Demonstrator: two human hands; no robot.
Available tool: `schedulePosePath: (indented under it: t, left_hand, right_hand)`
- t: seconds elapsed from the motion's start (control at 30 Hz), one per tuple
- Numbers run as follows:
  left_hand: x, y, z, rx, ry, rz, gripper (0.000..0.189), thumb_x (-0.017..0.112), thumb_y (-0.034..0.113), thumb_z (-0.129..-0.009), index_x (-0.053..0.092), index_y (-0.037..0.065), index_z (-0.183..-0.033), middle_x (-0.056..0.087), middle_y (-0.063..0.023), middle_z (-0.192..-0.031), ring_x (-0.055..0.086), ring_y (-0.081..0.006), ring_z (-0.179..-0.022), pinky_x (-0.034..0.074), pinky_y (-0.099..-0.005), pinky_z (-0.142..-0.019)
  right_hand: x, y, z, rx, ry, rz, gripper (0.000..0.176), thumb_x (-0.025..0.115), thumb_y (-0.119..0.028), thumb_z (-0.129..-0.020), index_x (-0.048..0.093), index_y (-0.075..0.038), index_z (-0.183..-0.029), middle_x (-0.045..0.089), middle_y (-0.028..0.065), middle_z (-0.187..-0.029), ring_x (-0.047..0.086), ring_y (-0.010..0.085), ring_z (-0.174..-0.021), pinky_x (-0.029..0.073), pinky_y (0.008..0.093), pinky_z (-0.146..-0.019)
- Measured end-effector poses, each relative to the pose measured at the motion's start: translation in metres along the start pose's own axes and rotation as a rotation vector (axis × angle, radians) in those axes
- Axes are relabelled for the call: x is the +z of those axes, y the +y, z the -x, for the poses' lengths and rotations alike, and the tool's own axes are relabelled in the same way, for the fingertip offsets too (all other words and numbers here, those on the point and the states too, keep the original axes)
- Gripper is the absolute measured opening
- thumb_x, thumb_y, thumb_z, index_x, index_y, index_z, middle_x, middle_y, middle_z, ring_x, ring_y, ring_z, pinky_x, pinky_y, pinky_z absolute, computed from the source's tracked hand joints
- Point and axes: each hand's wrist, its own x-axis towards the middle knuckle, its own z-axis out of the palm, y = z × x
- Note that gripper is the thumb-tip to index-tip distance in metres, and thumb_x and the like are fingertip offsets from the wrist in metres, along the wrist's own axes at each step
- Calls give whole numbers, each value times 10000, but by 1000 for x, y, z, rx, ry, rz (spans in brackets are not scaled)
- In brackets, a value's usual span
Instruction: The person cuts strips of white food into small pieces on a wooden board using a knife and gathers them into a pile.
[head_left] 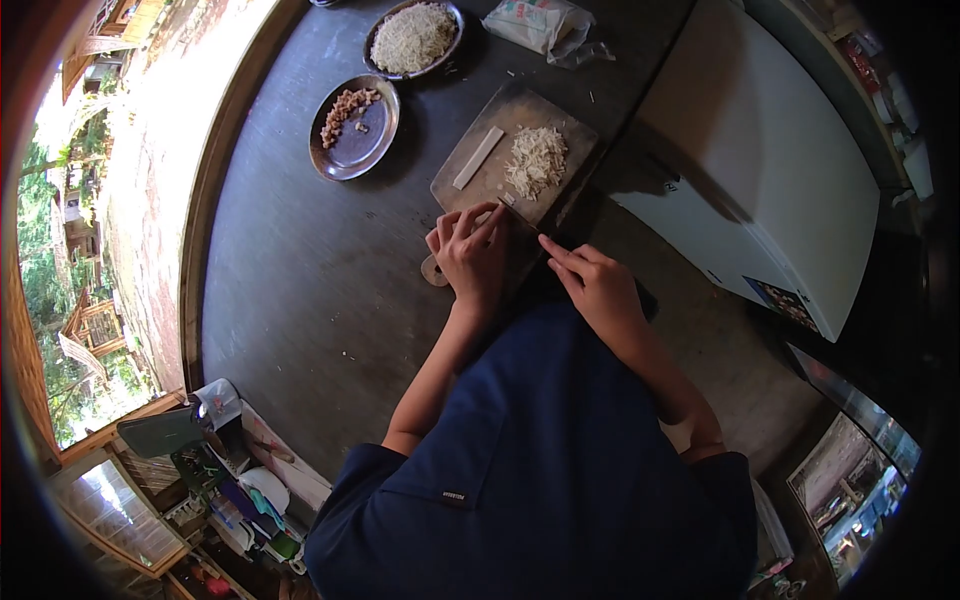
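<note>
Table: dark top, runs L of and beyond both hands. Near plate stands ahead & well L of the L hand; holds brown bits, mostly toward its far side. Far plate is beyond that one, w/ heaped pale shreds.

L hand: at board's near edge, back of hand up, fingers bent, tips down by the blade. Whether tips pinch a piece is hidden; can't tell. Forearm comes up from below, angled slightly R.

Board: lies ahead of both hands, mostly straight ahead of L hand; its holed end shows just L of the L wrist.

Strip: pale, flat on board, directly ahead of L hand, apart from its fingers. Long axis slants, near end to L, far end to R, i.e. pointing away from the hands. L hand is clearly nearer; R hand is farther back & to R. This is the key relation.

Cut pile: R of strip, on board, ahead of & between hands. Small pieces lie just beside L fingertips.

Knife: thin, dark, spans the gap betw. hands, tip end toward L fingers.

Packet: at table's far side, well beyond hands.

R hand: off board's near R corner, apparently grasping knife; index straight fwd, other fingers curled, handle mostly hidden. Forearm slants up-L from the R elbow.

Fridge: white, R of & beyond R hand.
</note>
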Motion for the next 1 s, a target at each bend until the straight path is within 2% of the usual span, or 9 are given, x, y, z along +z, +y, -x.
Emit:
schedulePosePath:
  t: [0.23,0.4,0.53,0.8,1.0]
  left_hand:
    - [-1,-2,-2,2,-7,1,165,836,201,-837,860,230,-998,778,113,-1080,642,-181,-1043,434,-359,-967]
    - [-1,1,-1,-6,20,15,144,837,204,-833,861,224,-974,778,117,-1067,639,-180,-1034,434,-359,-964]
    - [-1,2,-1,-10,13,18,129,836,202,-837,862,222,-962,779,119,-1063,637,-179,-1029,432,-358,-965]
    - [-1,-1,1,18,30,-11,147,843,205,-830,853,227,-976,775,123,-1074,640,-182,-1038,426,-353,-969]
    - [-1,-2,1,19,18,-26,162,844,203,-835,858,226,-996,775,120,-1090,640,-192,-1056,427,-355,-974]
  right_hand:
    - [3,-1,-12,-65,20,-40,419,727,-229,-1019,704,-310,-1429,641,93,-812,693,304,-698,575,437,-638]
    - [-6,0,1,-23,1,-22,419,737,-217,-1012,710,-301,-1422,637,94,-810,678,307,-671,567,434,-631]
    - [7,3,-13,-65,51,-2,415,732,-223,-1015,710,-303,-1422,645,86,-819,682,300,-675,568,435,-627]
    - [-2,0,0,-28,-2,15,411,725,-242,-1019,706,-310,-1425,652,83,-834,703,305,-708,580,431,-628]
    - [6,-7,-20,-55,5,28,411,725,-232,-1019,708,-305,-1423,649,78,-821,706,294,-704,581,425,-626]
